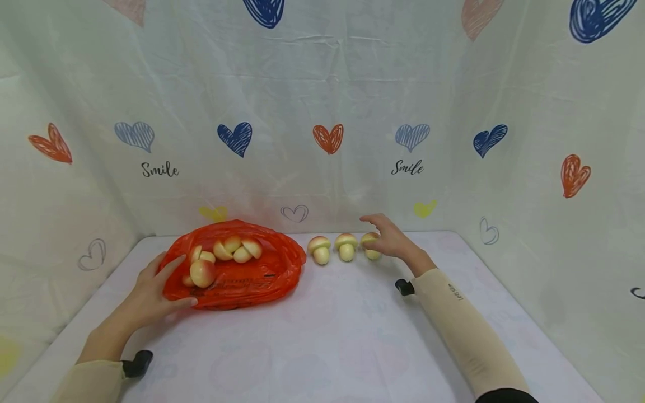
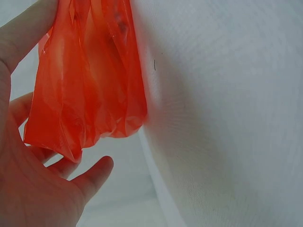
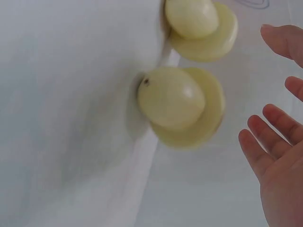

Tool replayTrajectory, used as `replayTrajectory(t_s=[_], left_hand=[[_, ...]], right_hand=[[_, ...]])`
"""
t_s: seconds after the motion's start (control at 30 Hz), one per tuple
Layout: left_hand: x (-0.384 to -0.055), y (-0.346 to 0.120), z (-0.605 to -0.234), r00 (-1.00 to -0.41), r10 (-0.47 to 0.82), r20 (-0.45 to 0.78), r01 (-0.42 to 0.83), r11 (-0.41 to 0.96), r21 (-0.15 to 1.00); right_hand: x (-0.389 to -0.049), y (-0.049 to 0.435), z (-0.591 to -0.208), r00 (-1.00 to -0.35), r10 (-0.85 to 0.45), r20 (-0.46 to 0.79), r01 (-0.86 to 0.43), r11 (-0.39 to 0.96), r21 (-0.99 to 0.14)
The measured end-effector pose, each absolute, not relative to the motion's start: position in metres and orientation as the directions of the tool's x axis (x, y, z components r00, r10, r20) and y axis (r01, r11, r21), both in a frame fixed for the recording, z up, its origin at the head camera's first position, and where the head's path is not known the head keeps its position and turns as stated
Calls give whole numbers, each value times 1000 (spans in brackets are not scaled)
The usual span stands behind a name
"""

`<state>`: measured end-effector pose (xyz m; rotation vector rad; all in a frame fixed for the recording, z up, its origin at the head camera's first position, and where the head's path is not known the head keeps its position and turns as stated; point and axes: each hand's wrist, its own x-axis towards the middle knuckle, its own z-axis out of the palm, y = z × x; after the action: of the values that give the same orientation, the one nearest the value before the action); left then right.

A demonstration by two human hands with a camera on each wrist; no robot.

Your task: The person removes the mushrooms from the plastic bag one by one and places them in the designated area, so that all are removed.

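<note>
A red plastic bag (image 1: 252,285) lies on the table with its mouth spread wide, and several toy mushrooms (image 1: 203,273) with pinkish-yellow caps rest inside. At the bag's left side, my left hand (image 1: 148,296) touches the rim with thumb and fingers spread. The left wrist view shows the bag's crumpled side (image 2: 90,85) against those fingers. Three more mushrooms stand in a row right of the bag: a left one (image 1: 320,253), a middle one (image 1: 346,249) and a right one (image 1: 373,254). My right hand (image 1: 395,242) is beside the right one, partly covering it, fingers extended and holding nothing.
A white cloth covers the table (image 1: 322,347). Behind it and at both sides hangs a pale curtain (image 1: 282,89) printed with hearts and "Smile". The mushroom row stands close to the table's back edge.
</note>
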<state>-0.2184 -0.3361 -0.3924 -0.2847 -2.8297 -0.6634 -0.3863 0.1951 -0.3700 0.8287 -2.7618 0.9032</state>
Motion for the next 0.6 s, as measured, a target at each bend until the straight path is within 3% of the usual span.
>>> replayTrajectory(t_s=[0.33,0.6], left_hand=[[-218,-335,-392,-960,133,247,229,881,415],[-219,-335,-392,-959,133,250,229,882,411]], right_hand=[[-371,166,-356,-784,-536,315,-621,649,-439],[-358,139,-351,-776,-560,291,-627,637,-448]])
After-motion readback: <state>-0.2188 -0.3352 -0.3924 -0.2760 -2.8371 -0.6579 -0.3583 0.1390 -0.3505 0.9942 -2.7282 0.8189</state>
